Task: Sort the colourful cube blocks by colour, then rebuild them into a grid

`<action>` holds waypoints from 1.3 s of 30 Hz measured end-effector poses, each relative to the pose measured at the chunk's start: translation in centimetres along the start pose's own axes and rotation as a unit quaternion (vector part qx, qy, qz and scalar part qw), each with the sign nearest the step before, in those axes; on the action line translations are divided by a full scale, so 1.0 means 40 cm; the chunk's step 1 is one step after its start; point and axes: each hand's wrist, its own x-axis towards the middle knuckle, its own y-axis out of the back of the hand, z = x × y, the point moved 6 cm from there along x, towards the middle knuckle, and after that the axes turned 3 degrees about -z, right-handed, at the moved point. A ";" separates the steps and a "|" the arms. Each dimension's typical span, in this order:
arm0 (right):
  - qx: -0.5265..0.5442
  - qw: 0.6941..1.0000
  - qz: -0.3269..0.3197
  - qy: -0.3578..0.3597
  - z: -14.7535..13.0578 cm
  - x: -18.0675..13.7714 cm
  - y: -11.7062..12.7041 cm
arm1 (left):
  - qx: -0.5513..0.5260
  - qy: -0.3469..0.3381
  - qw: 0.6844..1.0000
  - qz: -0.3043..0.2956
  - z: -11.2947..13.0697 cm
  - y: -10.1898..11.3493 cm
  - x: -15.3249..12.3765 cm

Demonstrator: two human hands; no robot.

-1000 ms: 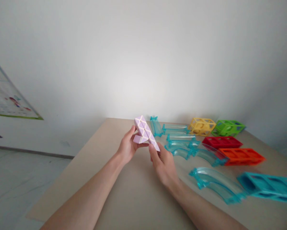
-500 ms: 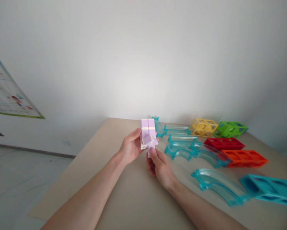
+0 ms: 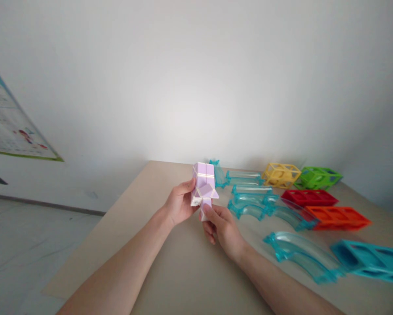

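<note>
A lilac and white folding puzzle made of linked wedge pieces (image 3: 203,183) is held up above the beige table (image 3: 150,218), near its middle. My left hand (image 3: 179,203) grips the puzzle's left side with thumb and fingers closed round it. From below, my right hand (image 3: 220,225) pinches the lower end piece. The puzzle's upper part stands upright as a block, with a small wedge turned out near the bottom.
Several clear turquoise track pieces (image 3: 248,194) lie right of the hands, and a long curved one (image 3: 301,253) nearer. Yellow (image 3: 280,173), green (image 3: 317,177), red (image 3: 309,197), orange (image 3: 337,217) and turquoise (image 3: 370,258) open frame blocks line the right side. A white wall stands behind.
The puzzle went from a long slanted strip to a compact upright block as my hands twisted its pieces. My right hand dropped lower under it.
</note>
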 end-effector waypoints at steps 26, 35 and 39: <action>0.226 0.959 -0.070 -0.158 0.021 -0.004 -0.019 | -0.029 -0.014 0.999 0.027 0.009 0.022 0.008; 0.191 0.970 0.023 -0.149 0.027 -0.012 -0.004 | -0.048 0.025 0.998 0.011 -0.011 0.021 0.016; 0.171 0.975 0.070 -0.122 0.026 -0.011 0.011 | -0.032 0.005 0.999 0.010 -0.007 0.019 0.014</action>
